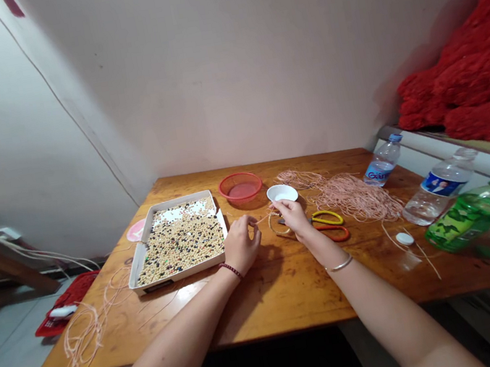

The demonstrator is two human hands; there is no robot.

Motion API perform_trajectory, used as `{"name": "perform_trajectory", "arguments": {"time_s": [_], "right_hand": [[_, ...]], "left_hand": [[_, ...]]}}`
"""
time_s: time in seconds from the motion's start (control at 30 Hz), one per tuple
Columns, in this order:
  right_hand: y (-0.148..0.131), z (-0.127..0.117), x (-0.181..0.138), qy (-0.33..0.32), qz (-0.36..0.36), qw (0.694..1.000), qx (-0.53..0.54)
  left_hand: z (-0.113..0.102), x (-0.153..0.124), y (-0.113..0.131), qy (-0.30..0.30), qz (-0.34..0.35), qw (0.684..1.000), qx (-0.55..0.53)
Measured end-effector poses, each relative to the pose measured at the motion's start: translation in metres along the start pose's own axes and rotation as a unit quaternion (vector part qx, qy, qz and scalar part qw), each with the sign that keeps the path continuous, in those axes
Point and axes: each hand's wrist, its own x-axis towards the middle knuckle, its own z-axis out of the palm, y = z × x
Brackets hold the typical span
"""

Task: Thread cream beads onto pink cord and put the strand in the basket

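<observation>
My left hand (242, 245) is closed in a pinch on a thin pink cord (264, 218) that runs across to my right hand. The fingertips of my right hand (292, 215) are pinched at the other end of the cord, where a string of pale beads (273, 227) hangs in a loop. Just right of the loop lie scissors (333, 225) with one yellow and one orange handle, partly behind my right hand and wrist. Close beyond that hand is a small white bowl (282, 191). Beside my left hand stands a white tray (184, 274) of cream, black and coloured beads.
Beyond the hands sits a red basket (241, 188). Pink cord lies in a heap (360, 195) on the right and in loose strands (82, 336) at the left. A small clear bottle (383, 161), a larger clear bottle (438, 187) and a green bottle (471, 216) line the right edge, near a white cap (404, 239).
</observation>
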Motion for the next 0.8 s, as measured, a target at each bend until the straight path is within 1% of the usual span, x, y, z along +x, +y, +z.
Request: {"name": "perform_trajectory", "arguments": {"time_s": [0.23, 0.47, 0.6, 0.8], "right_hand": [[0.0004, -0.0027, 0.0018, 0.02, 0.017, 1.0, 0.013], [0.0007, -0.0046, 0.0043, 0.014, 0.027, 0.999, 0.022], [-0.0014, -0.0051, 0.0032, 0.021, 0.028, 0.999, 0.014], [-0.0059, -0.0058, 0.0026, 0.027, 0.048, 0.998, 0.009]], "left_hand": [[-0.0012, -0.0002, 0.0005, -0.006, 0.002, 1.0, 0.004], [-0.0019, -0.0001, 0.0013, -0.009, 0.006, 1.0, 0.008], [-0.0014, 0.0, 0.0007, -0.013, 0.006, 1.0, 0.011], [-0.0006, -0.0006, 0.0, -0.019, 0.009, 1.0, 0.012]]}}
